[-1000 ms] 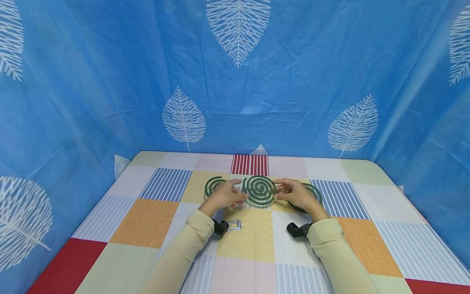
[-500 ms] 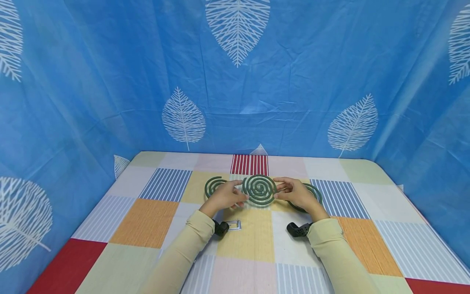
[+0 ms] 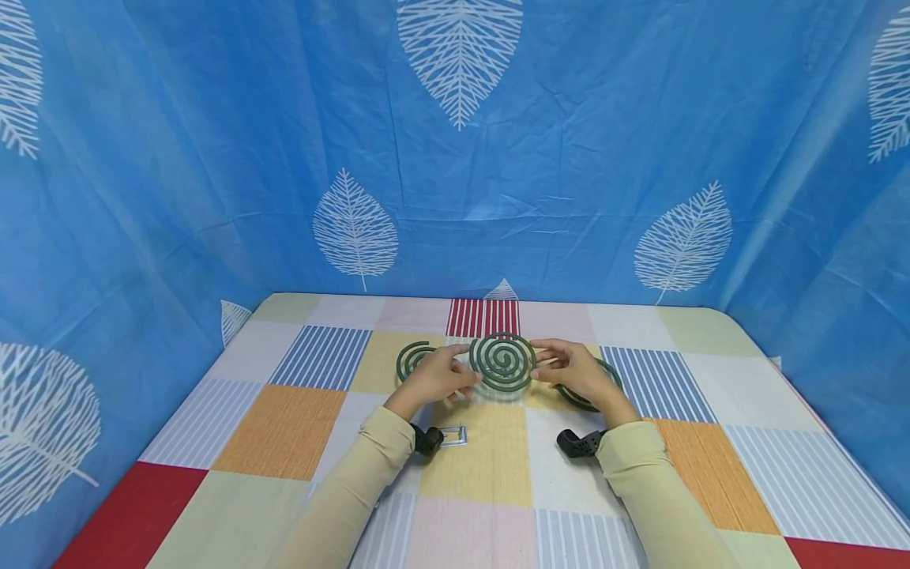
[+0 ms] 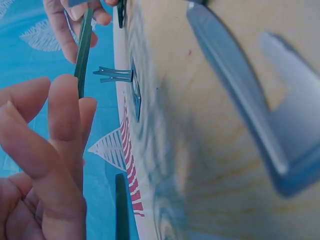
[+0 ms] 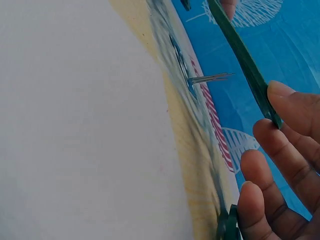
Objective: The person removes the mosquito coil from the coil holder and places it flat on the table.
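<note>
Head view shows, from the left, a loose green coil lying partly behind your left hand, and a thin metal stand, near in the left wrist view, lying on the checked cloth by that wrist. Your left fingers bend loosely and appear to pinch the near edge of the middle coil, which hangs between your hands, off the cloth and roughly level. Beneath it, a second stand points its prongs upward; you cannot tell whether the tips touch the coil. Your right hand grips the opposite edge, thumb above and fingertip below, and a third coil lies partly behind that hand. Judging by this, you are most likely working the middle coil onto the upright stand, though lifting it off would look alike. If you are mounting it, line its centre up with the prongs and lower both sides together, pressing lightly, since the coil is probably brittle.
</note>
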Action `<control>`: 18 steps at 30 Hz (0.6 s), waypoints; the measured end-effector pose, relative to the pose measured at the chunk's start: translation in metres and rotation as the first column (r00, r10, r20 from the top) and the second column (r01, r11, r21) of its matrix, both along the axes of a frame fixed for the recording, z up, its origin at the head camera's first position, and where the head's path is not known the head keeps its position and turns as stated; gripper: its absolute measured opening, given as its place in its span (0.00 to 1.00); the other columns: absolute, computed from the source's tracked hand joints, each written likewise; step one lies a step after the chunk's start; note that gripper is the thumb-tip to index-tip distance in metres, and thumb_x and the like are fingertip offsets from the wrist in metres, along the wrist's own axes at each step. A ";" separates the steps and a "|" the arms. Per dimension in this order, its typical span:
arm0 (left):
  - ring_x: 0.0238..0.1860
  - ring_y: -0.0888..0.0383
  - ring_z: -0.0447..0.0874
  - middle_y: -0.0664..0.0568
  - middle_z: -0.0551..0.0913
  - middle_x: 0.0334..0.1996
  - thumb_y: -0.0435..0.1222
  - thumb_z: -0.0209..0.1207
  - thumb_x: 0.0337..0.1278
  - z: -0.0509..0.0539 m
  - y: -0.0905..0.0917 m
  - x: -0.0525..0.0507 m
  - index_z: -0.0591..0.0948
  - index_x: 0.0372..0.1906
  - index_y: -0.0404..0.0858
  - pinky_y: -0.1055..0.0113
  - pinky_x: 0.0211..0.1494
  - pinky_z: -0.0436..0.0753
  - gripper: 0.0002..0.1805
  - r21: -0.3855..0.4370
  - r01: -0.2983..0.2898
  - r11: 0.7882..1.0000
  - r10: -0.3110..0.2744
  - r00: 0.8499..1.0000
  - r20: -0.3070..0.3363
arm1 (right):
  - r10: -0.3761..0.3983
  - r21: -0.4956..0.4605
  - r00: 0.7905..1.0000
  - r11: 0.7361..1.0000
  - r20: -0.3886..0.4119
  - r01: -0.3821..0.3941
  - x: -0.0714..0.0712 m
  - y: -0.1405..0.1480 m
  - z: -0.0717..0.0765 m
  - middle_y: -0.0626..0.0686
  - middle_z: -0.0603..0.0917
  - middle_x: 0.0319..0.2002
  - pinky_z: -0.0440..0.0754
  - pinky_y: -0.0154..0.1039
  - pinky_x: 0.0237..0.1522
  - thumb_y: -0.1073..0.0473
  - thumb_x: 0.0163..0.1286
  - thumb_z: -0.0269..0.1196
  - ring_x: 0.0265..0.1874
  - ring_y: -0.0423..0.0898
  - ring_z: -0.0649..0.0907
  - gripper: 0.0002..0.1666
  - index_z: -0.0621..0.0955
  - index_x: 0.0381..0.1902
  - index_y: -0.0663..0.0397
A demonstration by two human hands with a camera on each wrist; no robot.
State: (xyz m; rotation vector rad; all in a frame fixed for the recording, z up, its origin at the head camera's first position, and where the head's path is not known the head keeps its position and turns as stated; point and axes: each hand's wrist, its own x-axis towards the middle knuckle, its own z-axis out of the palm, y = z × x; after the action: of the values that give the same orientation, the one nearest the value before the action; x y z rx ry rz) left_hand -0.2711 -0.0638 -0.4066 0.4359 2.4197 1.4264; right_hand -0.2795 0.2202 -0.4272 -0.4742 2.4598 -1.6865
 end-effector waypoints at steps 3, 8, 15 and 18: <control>0.28 0.55 0.88 0.42 0.90 0.36 0.36 0.67 0.75 0.002 0.000 0.001 0.64 0.82 0.28 0.64 0.32 0.87 0.39 0.004 -0.001 1.000 0.001 1.000 -0.008 | 0.001 -0.020 1.000 1.000 0.002 -0.001 0.000 0.000 0.001 0.74 0.85 0.55 0.89 0.38 0.38 0.72 0.71 0.71 0.40 0.43 0.86 0.36 0.72 0.73 0.78; 0.29 0.53 0.89 0.43 0.91 0.39 0.36 0.67 0.75 0.005 0.001 0.001 0.65 0.83 0.30 0.64 0.31 0.86 0.39 0.010 -0.017 1.000 0.017 0.999 -0.031 | -0.007 -0.056 1.000 0.998 0.007 0.007 -0.001 0.001 0.002 0.72 0.85 0.54 0.89 0.38 0.36 0.72 0.70 0.71 0.39 0.42 0.86 0.36 0.72 0.73 0.78; 0.33 0.46 0.92 0.43 0.91 0.41 0.36 0.67 0.75 0.009 0.001 0.002 0.67 0.83 0.35 0.61 0.30 0.86 0.38 0.042 -0.049 0.998 0.052 0.996 -0.078 | -0.027 -0.115 1.000 0.993 0.006 0.028 -0.002 0.001 0.005 0.68 0.85 0.53 0.88 0.35 0.43 0.74 0.69 0.70 0.40 0.41 0.85 0.38 0.71 0.74 0.78; 0.36 0.42 0.92 0.40 0.91 0.44 0.36 0.66 0.76 0.011 0.000 0.002 0.66 0.84 0.37 0.57 0.31 0.87 0.37 0.056 -0.053 0.997 0.058 0.994 -0.092 | -0.027 -0.146 1.000 0.989 -0.007 0.026 -0.002 0.001 0.006 0.65 0.86 0.51 0.88 0.33 0.44 0.75 0.69 0.69 0.40 0.40 0.85 0.38 0.70 0.74 0.78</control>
State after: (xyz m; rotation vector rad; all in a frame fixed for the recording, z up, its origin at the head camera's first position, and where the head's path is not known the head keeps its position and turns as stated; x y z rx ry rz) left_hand -0.2686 -0.0633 -0.3957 0.4616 2.4899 1.5293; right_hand -0.2817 0.2211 -0.4211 -0.4676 2.3692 -1.8886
